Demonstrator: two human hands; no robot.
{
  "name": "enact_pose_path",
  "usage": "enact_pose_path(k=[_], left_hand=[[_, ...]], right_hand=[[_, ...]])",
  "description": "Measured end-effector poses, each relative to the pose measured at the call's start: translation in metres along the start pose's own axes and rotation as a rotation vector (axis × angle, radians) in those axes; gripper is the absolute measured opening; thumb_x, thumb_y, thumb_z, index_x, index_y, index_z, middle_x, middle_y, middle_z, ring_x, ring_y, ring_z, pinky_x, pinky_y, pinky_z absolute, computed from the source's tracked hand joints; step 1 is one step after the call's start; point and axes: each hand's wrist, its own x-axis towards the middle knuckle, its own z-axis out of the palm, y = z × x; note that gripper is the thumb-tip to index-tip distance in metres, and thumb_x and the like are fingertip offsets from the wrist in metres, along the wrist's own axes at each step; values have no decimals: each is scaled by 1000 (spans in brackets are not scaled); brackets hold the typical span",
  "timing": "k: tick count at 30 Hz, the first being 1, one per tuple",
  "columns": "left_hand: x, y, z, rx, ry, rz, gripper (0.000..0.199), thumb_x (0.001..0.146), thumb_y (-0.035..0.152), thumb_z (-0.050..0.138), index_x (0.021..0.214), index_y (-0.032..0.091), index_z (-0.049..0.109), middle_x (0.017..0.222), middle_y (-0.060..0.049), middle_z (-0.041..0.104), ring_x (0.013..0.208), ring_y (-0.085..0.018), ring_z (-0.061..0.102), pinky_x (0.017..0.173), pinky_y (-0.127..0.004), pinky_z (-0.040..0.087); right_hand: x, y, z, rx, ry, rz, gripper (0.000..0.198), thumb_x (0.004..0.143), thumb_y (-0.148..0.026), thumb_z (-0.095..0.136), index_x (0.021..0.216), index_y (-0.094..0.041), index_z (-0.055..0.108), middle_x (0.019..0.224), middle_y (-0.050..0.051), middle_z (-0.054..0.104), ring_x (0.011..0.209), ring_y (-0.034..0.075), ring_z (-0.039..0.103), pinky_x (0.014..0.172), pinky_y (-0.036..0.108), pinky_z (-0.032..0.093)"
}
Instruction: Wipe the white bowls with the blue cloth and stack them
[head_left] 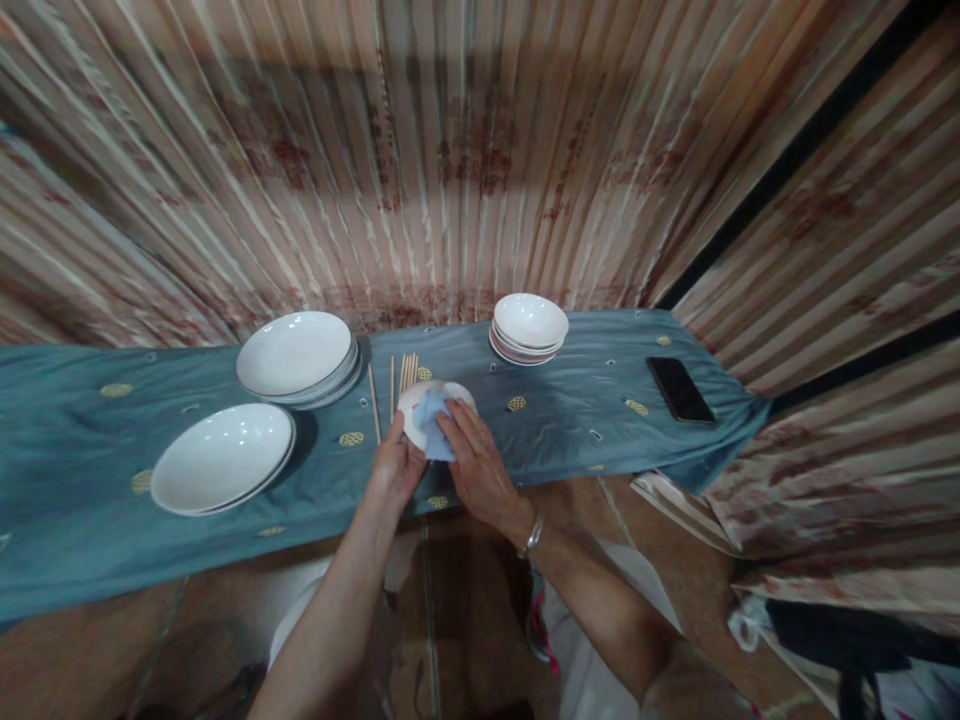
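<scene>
Over the table's front edge, my left hand point(397, 462) grips a small white bowl point(411, 402) by its left rim. My right hand point(480, 468), with a bracelet on the wrist, presses a light blue cloth point(435, 432) against the bowl; its fingers are closed over the cloth. Just beyond the bowl lie several wooden chopsticks point(409, 370), and one chopstick point(374, 405) lies apart to their left. A stack of small white bowls point(531, 325) stands farther back on the right. The bowl's lower part is hidden by the cloth and my hands.
On the left stand a tall stack of white plates point(296, 355) and a lower stack of white plates point(223, 460) nearer me. A black phone point(681, 389) lies at the right end of the blue tablecloth point(570, 430). Pleated curtains point(480, 180) hang behind the table and to the right.
</scene>
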Motion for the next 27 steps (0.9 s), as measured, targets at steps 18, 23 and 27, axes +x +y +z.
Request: enact_pose_path(k=[18,23,27], left_hand=[[4,-11,-1,190,-152,190,36,98,25,46,123,9,66,98,-12,78,97,-23,73,96,-34,55],[3,-11,0,206,-157,201,36,98,25,44,118,7,68,95,-13,78,94,-23,74,94,-33,56],[4,-12,2,195,-89,210,35,98,24,44,118,8,67,96,-12,78,93,-22,73,94,-34,56]], right_hand=[[7,20,-3,-88,-34,99,55,101,-29,38,149,-3,35,149,23,46,146,27,34,119,49,35],[7,16,-8,-156,-10,130,50,101,-28,40,141,1,46,140,24,55,137,29,46,115,48,40],[3,10,-13,-160,-11,160,46,101,-27,41,138,-2,50,133,23,60,131,29,50,111,49,43]])
